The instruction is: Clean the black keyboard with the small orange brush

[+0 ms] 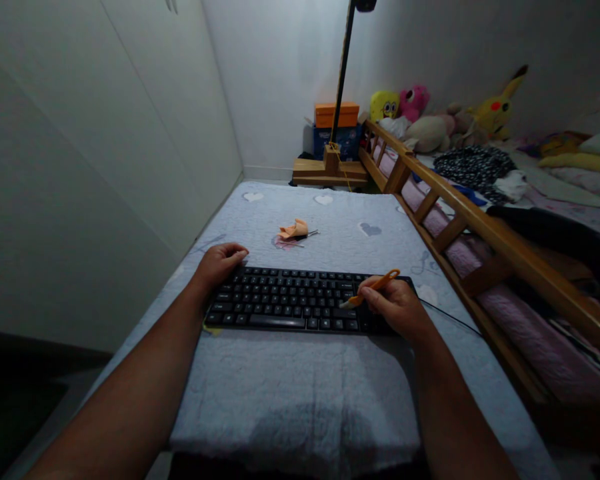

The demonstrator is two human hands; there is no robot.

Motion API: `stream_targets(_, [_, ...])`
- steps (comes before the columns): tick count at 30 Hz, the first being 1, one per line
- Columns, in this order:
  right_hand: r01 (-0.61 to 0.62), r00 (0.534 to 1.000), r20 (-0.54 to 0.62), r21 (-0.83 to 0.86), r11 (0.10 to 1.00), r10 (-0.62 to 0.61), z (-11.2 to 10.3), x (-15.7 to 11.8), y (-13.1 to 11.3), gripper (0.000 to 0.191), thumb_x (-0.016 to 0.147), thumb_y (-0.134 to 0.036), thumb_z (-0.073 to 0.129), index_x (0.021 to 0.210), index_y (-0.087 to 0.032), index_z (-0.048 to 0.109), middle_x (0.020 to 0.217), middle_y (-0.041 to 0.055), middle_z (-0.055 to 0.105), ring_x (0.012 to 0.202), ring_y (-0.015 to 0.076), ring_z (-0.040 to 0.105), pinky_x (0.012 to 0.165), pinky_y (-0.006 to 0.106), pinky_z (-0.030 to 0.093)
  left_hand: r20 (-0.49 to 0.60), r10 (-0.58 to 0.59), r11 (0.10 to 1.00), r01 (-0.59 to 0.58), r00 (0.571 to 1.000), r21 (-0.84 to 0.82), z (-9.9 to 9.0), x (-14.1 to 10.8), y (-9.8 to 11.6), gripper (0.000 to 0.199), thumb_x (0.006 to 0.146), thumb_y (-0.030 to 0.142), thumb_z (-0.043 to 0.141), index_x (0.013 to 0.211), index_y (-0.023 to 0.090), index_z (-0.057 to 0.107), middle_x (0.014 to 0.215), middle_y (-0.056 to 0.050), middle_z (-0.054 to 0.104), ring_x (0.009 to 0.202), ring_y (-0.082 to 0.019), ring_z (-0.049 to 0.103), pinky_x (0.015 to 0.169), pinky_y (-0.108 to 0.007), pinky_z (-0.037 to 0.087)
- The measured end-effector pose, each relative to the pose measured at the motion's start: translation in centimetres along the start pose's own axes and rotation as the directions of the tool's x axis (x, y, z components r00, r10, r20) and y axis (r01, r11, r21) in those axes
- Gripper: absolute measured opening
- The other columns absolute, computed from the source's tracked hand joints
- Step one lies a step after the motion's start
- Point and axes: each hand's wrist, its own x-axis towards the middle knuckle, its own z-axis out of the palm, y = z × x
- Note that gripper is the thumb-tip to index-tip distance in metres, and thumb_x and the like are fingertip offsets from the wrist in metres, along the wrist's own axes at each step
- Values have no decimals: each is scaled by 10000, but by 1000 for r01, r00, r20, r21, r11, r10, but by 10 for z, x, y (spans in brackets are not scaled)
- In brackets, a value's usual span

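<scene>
A black keyboard (280, 300) lies flat on the cloth-covered table. My right hand (393, 303) is closed around a small orange brush (387, 277). The pale tip of the brush points down and left onto the keys at the right of the letter block. At the keyboard's upper left corner, my left hand (220, 263) rests with curled fingers against the edge, its thumb near the index finger. Beyond the keyboard sits a crumpled orange cloth (295, 230), and thin metal tools (313, 233) stick out beside it.
A pale blue cloth with hearts (300, 380) covers the table. The keyboard's cable (450, 315) runs off to the right. A wooden bed rail (450, 193) borders the right side, a white cabinet (105, 133) the left. Behind stands a black pole (343, 73) on a wooden base.
</scene>
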Motion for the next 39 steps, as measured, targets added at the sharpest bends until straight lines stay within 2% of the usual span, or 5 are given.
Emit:
stream_targets(9, [14,1000,1,7,1000,-14,1,0,-2,294,872,-446,634,856,-165,720,665,22,627,569,131,508,542,260,404,-10,-4,1000,4,1000,27,0,-1,1,355,650,510,675,788,190,746,753,-31,733,742,-229,648,732,-345,502])
stream_targets(32, [-22,999,-34,45,999,24,1,0,2,302,855,-460,661,869,-165,723,681,28,649,583,140,539,543,261,416,11,3,999,-4,1000,40,0,0,-4,371,663,525,667,803,189,741,704,-22,706,667,-203,606,651,-316,456])
stream_targets(39, [-6,1000,-27,36,999,7,1,1,-1,282,847,-447,669,864,-169,719,696,38,666,610,156,574,563,271,433,9,2,998,-3,1000,58,0,-1,2,362,654,520,654,787,195,745,739,-32,729,719,-223,629,708,-339,479])
